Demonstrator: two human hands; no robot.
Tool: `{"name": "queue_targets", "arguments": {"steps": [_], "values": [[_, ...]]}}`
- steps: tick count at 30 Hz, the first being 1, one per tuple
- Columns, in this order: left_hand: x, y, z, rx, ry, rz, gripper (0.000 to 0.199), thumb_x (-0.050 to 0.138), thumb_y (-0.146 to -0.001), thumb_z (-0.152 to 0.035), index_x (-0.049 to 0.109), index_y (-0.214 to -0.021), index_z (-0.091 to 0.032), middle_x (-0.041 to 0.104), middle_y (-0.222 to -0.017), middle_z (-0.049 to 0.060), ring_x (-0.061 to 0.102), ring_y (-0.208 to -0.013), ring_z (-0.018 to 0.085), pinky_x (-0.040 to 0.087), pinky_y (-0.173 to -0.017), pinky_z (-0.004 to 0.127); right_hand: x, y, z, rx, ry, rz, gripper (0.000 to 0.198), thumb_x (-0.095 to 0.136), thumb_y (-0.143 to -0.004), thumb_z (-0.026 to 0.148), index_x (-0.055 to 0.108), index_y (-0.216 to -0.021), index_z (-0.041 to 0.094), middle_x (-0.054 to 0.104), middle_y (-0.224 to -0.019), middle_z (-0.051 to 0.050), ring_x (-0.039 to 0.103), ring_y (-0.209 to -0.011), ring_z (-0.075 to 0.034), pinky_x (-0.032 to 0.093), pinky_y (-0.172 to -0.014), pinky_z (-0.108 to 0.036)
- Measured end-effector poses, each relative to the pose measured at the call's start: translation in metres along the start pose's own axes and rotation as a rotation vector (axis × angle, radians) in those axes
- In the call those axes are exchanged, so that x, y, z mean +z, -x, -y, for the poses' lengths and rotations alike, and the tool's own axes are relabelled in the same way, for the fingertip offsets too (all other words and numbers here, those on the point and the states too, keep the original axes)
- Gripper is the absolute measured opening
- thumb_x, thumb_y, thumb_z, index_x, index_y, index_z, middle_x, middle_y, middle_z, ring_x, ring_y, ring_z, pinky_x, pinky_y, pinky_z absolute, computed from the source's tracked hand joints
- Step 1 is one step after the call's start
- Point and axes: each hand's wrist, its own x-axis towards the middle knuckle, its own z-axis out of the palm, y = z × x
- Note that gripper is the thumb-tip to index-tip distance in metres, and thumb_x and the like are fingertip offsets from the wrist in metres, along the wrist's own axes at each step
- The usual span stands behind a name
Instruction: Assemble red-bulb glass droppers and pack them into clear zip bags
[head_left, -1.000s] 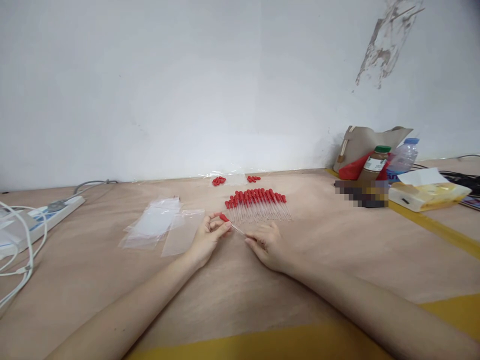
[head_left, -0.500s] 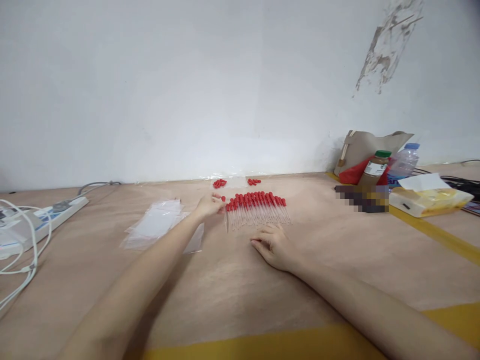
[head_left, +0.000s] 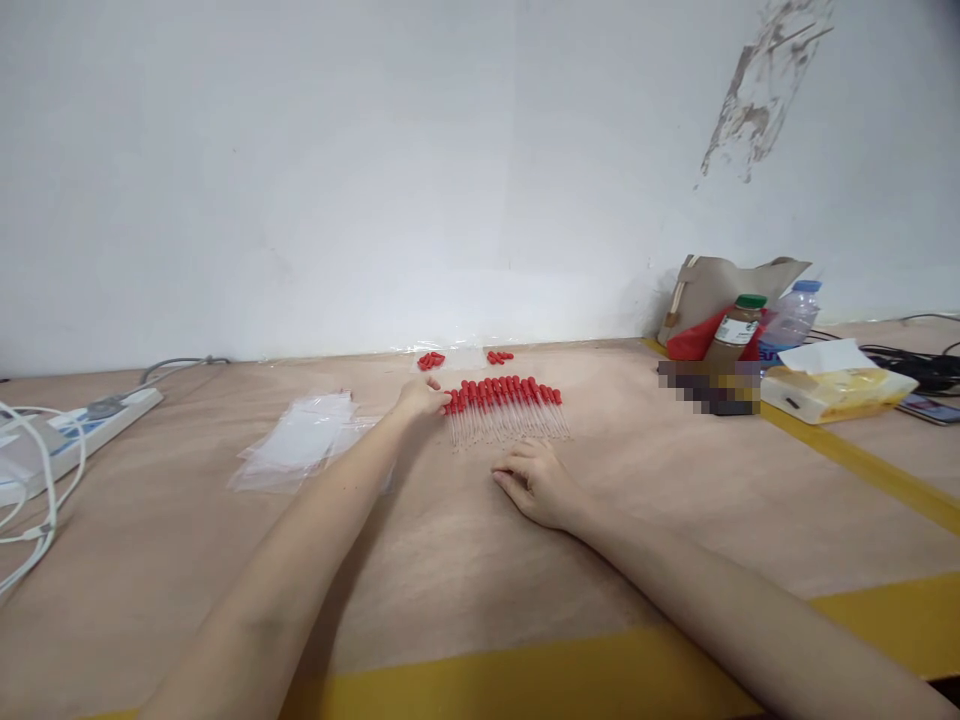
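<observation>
Several clear droppers with red bulbs (head_left: pixel 504 392) lie side by side in a row on the brown table covering, thin tips towards me. At the row's left end, my left hand (head_left: pixel 421 398) pinches the red bulb of the outermost dropper between thumb and fingers. My right hand (head_left: pixel 534 483) rests on the table just below the tips, fingers loosely bent and thumb apart, holding nothing. Behind the row are two small groups of loose red bulbs, one on the left (head_left: pixel 430 361) and one on the right (head_left: pixel 499 357), on or beside clear plastic.
Clear plastic bags (head_left: pixel 304 435) lie left of my left forearm, with a white power strip (head_left: pixel 112 430) and cables farther left. On the right stand a green-capped bottle (head_left: pixel 735 335), a clear bottle (head_left: pixel 791 318), a beige bag (head_left: pixel 724 285) and a tissue pack (head_left: pixel 840 385). A wall borders the back.
My left hand has brought the dropper against the left end of the row; before, it stood slightly apart. My right hand stays resting. The whole view has shifted slightly.
</observation>
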Motion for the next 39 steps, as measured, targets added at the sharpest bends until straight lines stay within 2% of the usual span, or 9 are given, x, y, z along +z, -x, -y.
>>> {"name": "queue_targets", "arguments": {"steps": [4,8,11,13,18,24,29,35,39], "values": [[-0.01,0.009,0.004,0.093,-0.101,-0.06,0.021,0.059,-0.069,-0.024,0.054,-0.087,-0.015,0.065,-0.067,0.004,0.063,-0.065,0.017,0.045,-0.059,0.023,-0.002,0.0,-0.002,-0.002,0.003,0.002,0.017,0.048,-0.082,0.021,0.064,-0.078,0.018,0.06,-0.072,-0.004,0.051,-0.076,-0.017,0.037,-0.072,-0.032],[-0.032,0.042,0.023,0.223,-0.225,-0.113,0.023,0.055,-0.072,-0.031,0.059,-0.09,-0.016,0.063,-0.092,0.009,0.058,-0.09,0.024,0.042,-0.08,0.033,-0.007,0.002,-0.01,-0.018,0.009,-0.017,0.017,0.047,-0.082,0.02,0.064,-0.079,0.018,0.059,-0.075,-0.005,0.051,-0.076,-0.016,0.038,-0.07,-0.031],[-0.048,0.078,0.049,0.326,-0.309,-0.104,0.033,0.051,-0.075,-0.039,0.061,-0.099,-0.018,0.056,-0.112,0.01,0.043,-0.113,0.027,0.028,-0.097,0.036,-0.01,0.003,-0.017,-0.01,0.01,-0.031,0.016,0.048,-0.08,0.02,0.063,-0.077,0.018,0.058,-0.076,-0.005,0.05,-0.076,-0.016,0.038,-0.07,-0.031],[-0.054,0.1,0.068,0.436,-0.489,-0.113,0.051,0.04,-0.08,-0.047,0.05,-0.119,-0.015,0.039,-0.132,0.013,0.027,-0.126,0.027,0.019,-0.102,0.04,-0.01,0.003,-0.02,0.005,0.01,-0.03,0.015,0.049,-0.08,0.02,0.063,-0.076,0.017,0.058,-0.077,-0.005,0.05,-0.076,-0.016,0.039,-0.07,-0.03],[-0.058,0.135,0.087,0.256,-0.682,0.208,0.074,0.025,-0.083,-0.058,0.018,-0.137,-0.008,0.011,-0.143,0.014,0.008,-0.131,0.029,0.009,-0.105,0.047,-0.008,0.002,-0.022,-0.001,0.012,-0.039,0.014,0.05,-0.079,0.02,0.063,-0.074,0.017,0.057,-0.078,-0.005,0.05,-0.076,-0.015,0.039,-0.069,-0.03],[-0.066,0.179,0.069,0.556,-0.661,0.453,0.063,0.023,-0.088,-0.051,-0.001,-0.138,-0.021,-0.004,-0.143,0.004,0.001,-0.131,0.025,0.008,-0.106,0.045,-0.01,0.002,-0.022,-0.019,0.007,-0.061,0.014,0.05,-0.08,0.019,0.063,-0.076,0.018,0.058,-0.078,-0.005,0.051,-0.076,-0.016,0.039,-0.069,-0.03],[-0.076,0.197,0.065,0.697,-0.581,0.539,0.055,0.028,-0.091,-0.042,0.002,-0.137,-0.03,0.001,-0.144,-0.001,0.004,-0.132,0.025,0.01,-0.106,0.047,-0.015,0.005,-0.025,-0.033,0.007,-0.036,0.015,0.049,-0.08,0.02,0.064,-0.079,0.019,0.059,-0.074,-0.005,0.052,-0.077,-0.017,0.04,-0.071,-0.031],[-0.079,0.181,0.048,0.88,-0.366,0.729,0.038,0.036,-0.09,-0.031,0.037,-0.128,-0.034,0.031,-0.138,-0.004,0.022,-0.129,0.019,0.011,-0.107,0.045,-0.028,0.008,-0.024,-0.062,-0.13,0.039,0.014,0.052,-0.078,0.021,0.065,-0.083,0.019,0.063,-0.073,-0.004,0.054,-0.076,-0.016,0.042,-0.072,-0.03],[-0.06,0.172,0.029,0.924,-0.18,0.794,0.032,0.04,-0.088,-0.032,0.049,-0.119,-0.027,0.04,-0.133,0.0,0.028,-0.127,0.018,0.011,-0.107,0.043,-0.035,0.008,-0.02,-0.076,-0.227,0.132,0.015,0.055,-0.076,0.022,0.065,-0.086,0.017,0.063,-0.073,-0.003,0.055,-0.072,-0.014,0.042,-0.072,-0.029]]}}
